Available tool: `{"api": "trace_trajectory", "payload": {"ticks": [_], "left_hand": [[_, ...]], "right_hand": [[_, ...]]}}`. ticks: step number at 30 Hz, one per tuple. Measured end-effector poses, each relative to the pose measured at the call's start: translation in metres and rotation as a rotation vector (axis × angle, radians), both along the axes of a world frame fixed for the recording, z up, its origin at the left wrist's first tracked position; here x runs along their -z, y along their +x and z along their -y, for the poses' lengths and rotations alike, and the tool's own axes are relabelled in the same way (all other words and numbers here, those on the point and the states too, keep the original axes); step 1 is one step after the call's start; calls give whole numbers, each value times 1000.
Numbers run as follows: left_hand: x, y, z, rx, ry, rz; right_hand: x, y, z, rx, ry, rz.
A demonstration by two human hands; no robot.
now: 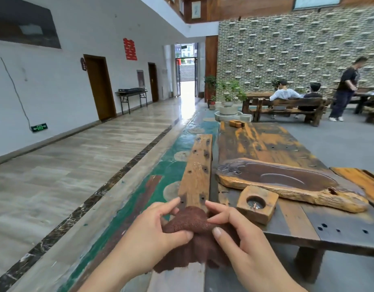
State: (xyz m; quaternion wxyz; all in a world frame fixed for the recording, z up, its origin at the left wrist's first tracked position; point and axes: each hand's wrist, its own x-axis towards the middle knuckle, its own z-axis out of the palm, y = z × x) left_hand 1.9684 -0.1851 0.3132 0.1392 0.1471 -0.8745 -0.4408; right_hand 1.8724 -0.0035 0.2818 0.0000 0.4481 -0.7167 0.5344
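Beside the tiled hall floor, a long wooden table [287, 144] runs away from the viewer, a bench [197, 165] just beside its left edge. On the table lie a carved tray [287, 182] and, near it, a square block [258, 204] with a round hollow. Over the bench's near end, the left hand [158, 228] and right hand [234, 228] pinch a brown cloth [190, 222] between thumbs and curled fingers, bunching it between them.

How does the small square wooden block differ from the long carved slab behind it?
The block is small, squarish and pale, with one round hollow; the slab is long, irregular-edged and dark on top, with a shallow oval basin. The block stands in front of the slab. Both are wooden, on the same table.
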Motion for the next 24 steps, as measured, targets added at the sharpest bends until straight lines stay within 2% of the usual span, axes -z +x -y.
{"api": "trace_trajectory", "payload": {"ticks": [4, 8, 11, 15, 16, 20, 24], "left_hand": [[31, -8, 34, 146, 70, 277], [67, -27, 55, 229, 137, 415], [100, -46, 70, 238, 89, 441], [136, -68, 91, 234, 306, 400], [152, -78, 101, 232, 345, 393], [190, -115, 129, 291, 253, 365], [230, -152, 152, 393, 185, 386]], "right_hand": [[30, 3, 22, 61, 100, 4], [66, 1, 43, 92, 198, 44], [101, -7, 63, 122, 232, 87], [149, -30, 86, 141, 242, 262], [169, -39, 96, 127, 236, 355], [216, -70, 130, 90, 182, 645], [256, -106, 166, 52, 267, 770]]}}
